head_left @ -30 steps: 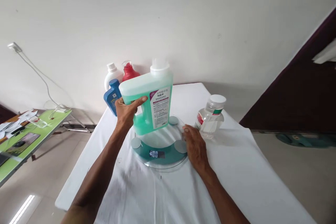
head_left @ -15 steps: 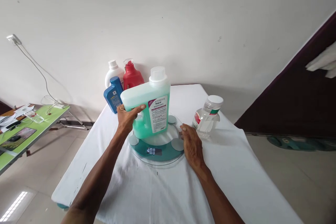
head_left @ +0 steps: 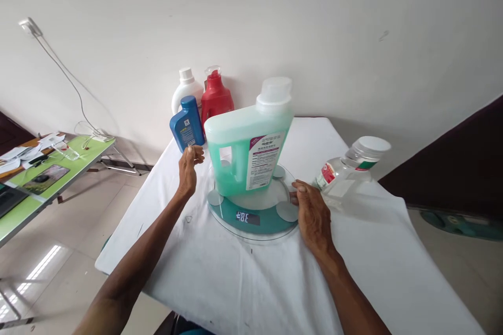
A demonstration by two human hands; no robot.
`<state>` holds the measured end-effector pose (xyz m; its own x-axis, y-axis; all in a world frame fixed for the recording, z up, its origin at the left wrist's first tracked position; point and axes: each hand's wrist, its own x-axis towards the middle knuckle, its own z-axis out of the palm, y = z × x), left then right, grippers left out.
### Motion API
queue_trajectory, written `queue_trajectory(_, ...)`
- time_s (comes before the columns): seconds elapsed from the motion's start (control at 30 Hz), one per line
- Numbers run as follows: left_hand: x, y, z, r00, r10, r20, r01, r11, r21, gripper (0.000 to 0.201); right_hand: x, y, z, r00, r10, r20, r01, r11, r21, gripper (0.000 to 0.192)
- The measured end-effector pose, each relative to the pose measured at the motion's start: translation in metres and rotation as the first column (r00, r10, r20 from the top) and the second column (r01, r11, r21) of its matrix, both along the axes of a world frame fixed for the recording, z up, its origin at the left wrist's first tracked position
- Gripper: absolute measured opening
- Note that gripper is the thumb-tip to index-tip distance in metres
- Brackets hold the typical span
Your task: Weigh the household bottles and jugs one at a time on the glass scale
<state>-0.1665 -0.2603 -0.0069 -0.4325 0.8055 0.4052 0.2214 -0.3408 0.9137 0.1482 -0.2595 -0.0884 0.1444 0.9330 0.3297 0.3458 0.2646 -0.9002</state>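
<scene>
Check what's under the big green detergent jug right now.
The translucent green detergent jug stands on a round glass scale with a teal band; its lit display shows digits. White tablecloth lies under the scale. The glass beneath the jug's base is hidden.

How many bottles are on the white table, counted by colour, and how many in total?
Green jug, on the scale: 1
Blue bottle: 1
Red bottle: 1
White bottle: 1
Clear bottle: 1
Total: 5 bottles
</scene>
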Motion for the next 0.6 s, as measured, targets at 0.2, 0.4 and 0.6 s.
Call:
queue_trajectory(0.2,-0.015,0.001,-0.057,0.994,0.098,-0.052,-0.106,0.979,-0.175,0.082,0.0,0.0,0.001,1.0,-0.016,0.001,0.016,0.999,-0.044,0.069)
queue_trajectory(0.4,-0.019,0.004,-0.058,0.995,0.077,-0.061,-0.087,0.979,-0.183,0.083,-0.001,-0.002,0.005,0.999,-0.034,0.034,0.036,0.997,-0.063,0.071)
queue_trajectory(0.6,-0.017,-0.002,-0.057,0.993,0.093,-0.067,-0.104,0.977,-0.186,0.084,0.0,-0.001,0.004,0.997,-0.018,0.071,0.02,0.999,-0.033,0.068)
